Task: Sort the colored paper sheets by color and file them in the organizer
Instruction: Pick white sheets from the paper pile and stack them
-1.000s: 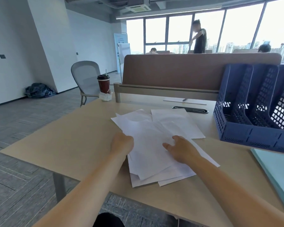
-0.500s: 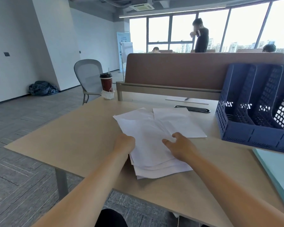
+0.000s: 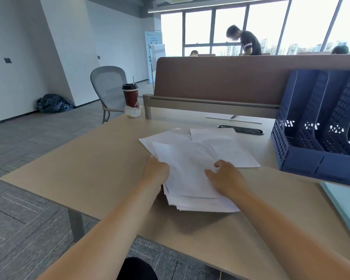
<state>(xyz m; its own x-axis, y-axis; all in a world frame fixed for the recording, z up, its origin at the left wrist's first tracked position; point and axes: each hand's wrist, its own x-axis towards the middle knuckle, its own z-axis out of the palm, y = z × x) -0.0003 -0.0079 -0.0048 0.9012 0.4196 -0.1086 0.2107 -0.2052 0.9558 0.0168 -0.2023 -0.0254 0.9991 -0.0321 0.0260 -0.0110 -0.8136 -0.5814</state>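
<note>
Both forearms reach in from the near edge, hands apart with the stack between them. Left hand [image 3: 156, 171] clamped on the left edge of the paper sheets [image 3: 190, 174], fingers curled, tips hidden under the paper. Right hand [image 3: 227, 179] lies on the right side of the stack, fingers bent, thumb spread; cannot tell whether it pinches the paper or only presses it. The sheets lie mid-surface [image 3: 85, 170]: a loose stack, all reading white or very pale, edges uneven at the near end. The far sheets are fanned out with their corners splayed, and one of them, to the right, carries faint print. A pale teal sheet [image 3: 348, 207] lies at the right edge. Beyond it, to the right of the papers and apart from them, stands the blue mesh-walled organizer [image 3: 303, 164] with upright slots. Farther back: black oblong insert [image 3: 240, 130], pen [image 3: 233, 117], dark red cup [image 3: 131, 97], brown partition [image 3: 220, 79], grey chair [image 3: 109, 83], and a person [image 3: 248, 44] standing at the windows.
</note>
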